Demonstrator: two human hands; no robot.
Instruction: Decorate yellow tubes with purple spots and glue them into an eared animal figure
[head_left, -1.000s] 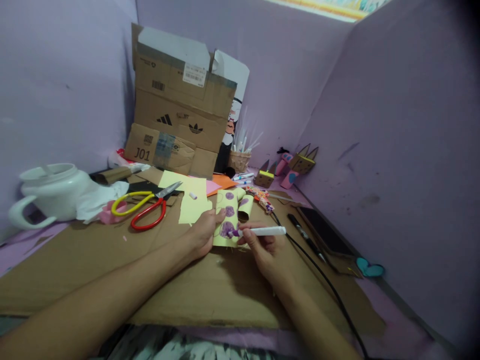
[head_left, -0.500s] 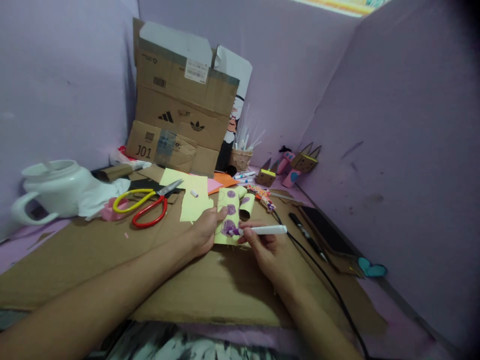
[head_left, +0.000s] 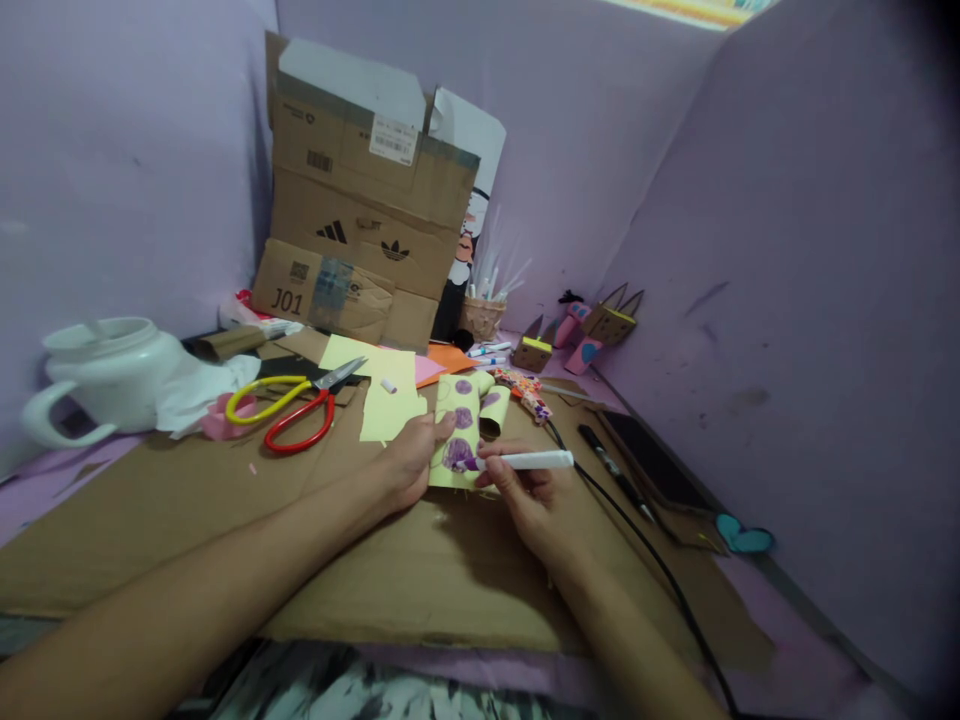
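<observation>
My left hand (head_left: 414,455) grips the left edge of a pale yellow paper piece (head_left: 468,400) with its thumb on top. Purple circles run down the paper, the lowest one the largest. In my right hand (head_left: 529,490) is a white marker (head_left: 536,460), pinched near its purple tip, which touches the lowest circle. Just behind the paper lies a small yellow paper roll (head_left: 493,410) with a purple spot. A white marker cap (head_left: 388,385) rests on a yellow paper sheet (head_left: 394,412) beyond my left hand.
Scissors (head_left: 300,405) with yellow and red handles lie open at left, near a white teapot-like pot (head_left: 112,380). A folded cardboard box (head_left: 367,200) stands at the back. At right are a black cable (head_left: 652,550), a black pen (head_left: 615,470) and a phone-like dark slab (head_left: 660,465).
The marker's tip has shifted very slightly on the lowest circle, where the purple fill looks a little denser. Both hands keep their hold and place.
</observation>
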